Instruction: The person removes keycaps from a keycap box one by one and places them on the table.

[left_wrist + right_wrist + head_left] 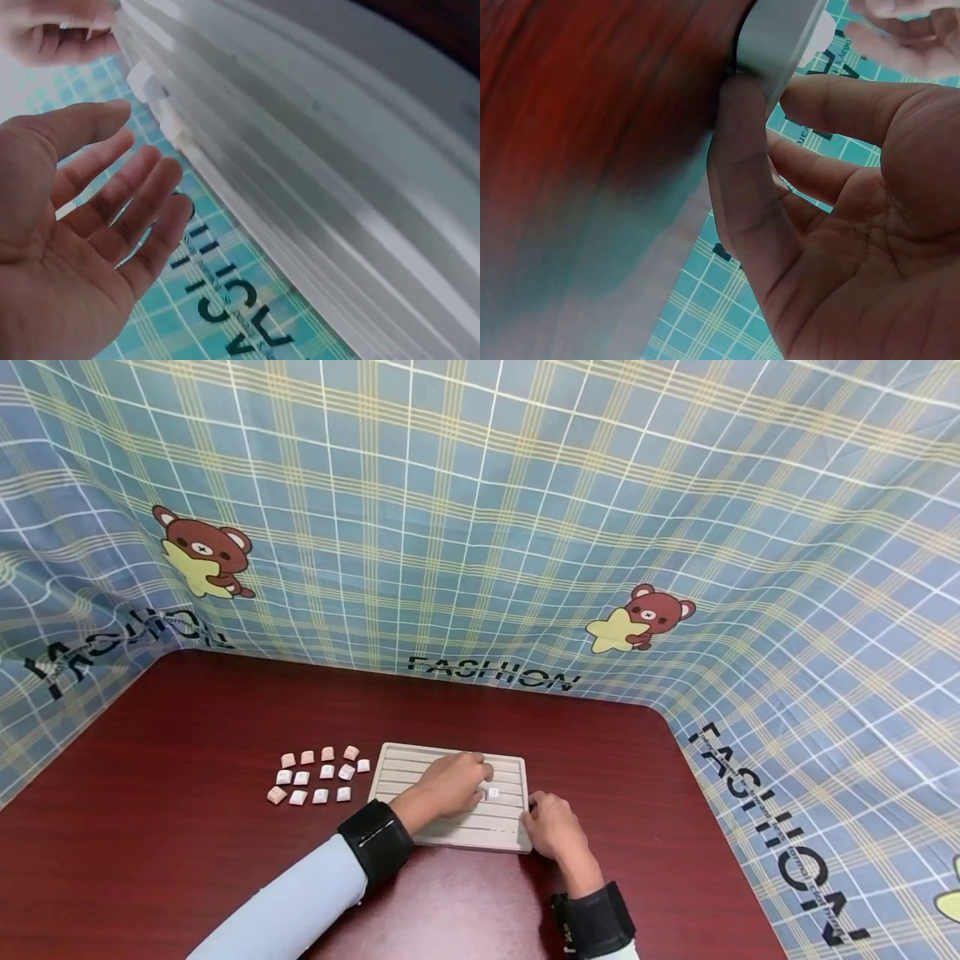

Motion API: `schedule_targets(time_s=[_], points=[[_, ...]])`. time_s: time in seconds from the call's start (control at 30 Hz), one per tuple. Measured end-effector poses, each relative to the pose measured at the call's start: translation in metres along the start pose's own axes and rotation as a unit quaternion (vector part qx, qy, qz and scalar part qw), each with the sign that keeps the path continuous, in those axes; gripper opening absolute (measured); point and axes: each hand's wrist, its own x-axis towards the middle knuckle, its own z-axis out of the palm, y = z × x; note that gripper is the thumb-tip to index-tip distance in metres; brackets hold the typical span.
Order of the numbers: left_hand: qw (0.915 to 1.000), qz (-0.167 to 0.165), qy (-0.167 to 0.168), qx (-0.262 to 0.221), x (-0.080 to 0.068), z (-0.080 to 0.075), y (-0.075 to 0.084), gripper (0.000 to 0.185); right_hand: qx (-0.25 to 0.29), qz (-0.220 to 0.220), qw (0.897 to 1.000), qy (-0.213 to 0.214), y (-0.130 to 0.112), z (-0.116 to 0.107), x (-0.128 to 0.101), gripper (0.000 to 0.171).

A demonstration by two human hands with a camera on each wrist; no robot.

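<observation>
Checked cloth is hanging behind a dark red table, where a grooved board is lying mid-table, long axis left to right. Its left hand is hovering over the board with fingers relaxed, just beside a small white tile. Her right hand is bracing the board's near right corner, thumb pressed to the edge, not gripping. Spare tiles are sitting left of the board.

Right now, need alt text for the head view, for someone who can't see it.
A person's left hand rests on a pale grooved board beside one small white tile, while the right hand touches the board's right edge. The board lies on a dark red table, a cluster of pinkish-white tiles lies to its left, and a blue plaid cloth with bears hangs behind.
</observation>
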Motion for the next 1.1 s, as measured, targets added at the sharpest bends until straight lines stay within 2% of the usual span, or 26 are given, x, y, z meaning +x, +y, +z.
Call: schedule_targets(time_s=[0.23,0.6,0.9,0.93,1.1], points=[[0.9998,-0.004,-0.016,0.006,0.009,0.014,0.009,0.017,-0.005,0.004,1.000,-0.004,0.000,0.004,-0.001,0.030],[0.9994,-0.007,-0.016,0.031,0.011,0.012,0.020,0.008,-0.013,0.000,1.000,0.005,0.000,0.001,0.001,0.029],[0.9988,-0.008,0.002,0.048,0.014,0.025,0.017,0.009,-0.017,-0.002,1.000,0.001,0.000,0.000,0.001,0.030],[0.9987,-0.014,-0.008,0.049,0.013,0.020,0.020,0.010,-0.016,-0.001,1.000,0.001,0.000,0.000,0.001,0.030],[0.9976,-0.018,-0.010,0.067,0.015,0.019,0.020,0.009,-0.014,-0.003,1.000,-0.001,0.000,-0.001,0.001,0.031]])
